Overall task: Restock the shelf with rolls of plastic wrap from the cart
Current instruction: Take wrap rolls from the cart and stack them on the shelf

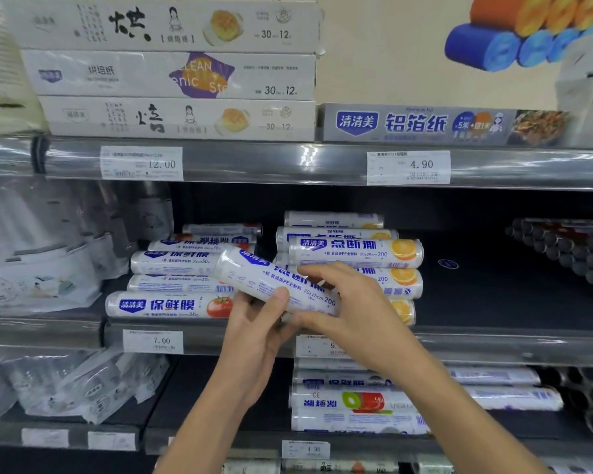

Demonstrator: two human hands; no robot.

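A white roll of plastic wrap (254, 273) with blue print hangs tilted in front of the middle shelf (493, 343). My left hand (257, 323) grips it from below, thumb on top. My right hand (350, 302) holds its right end, fingers curled over it. Behind it lies a stack of orange-printed rolls (356, 253). To the left lies a stack of tomato-printed rolls (172, 304). The cart is out of view.
The dark shelf floor (476, 285) right of the orange stack is bare up to a row of dark rolls (562, 251). Boxes of baking paper (172, 75) and foil (425, 124) fill the top shelf. More rolls (356, 401) and bagged goods (83, 388) lie on the lower shelf.
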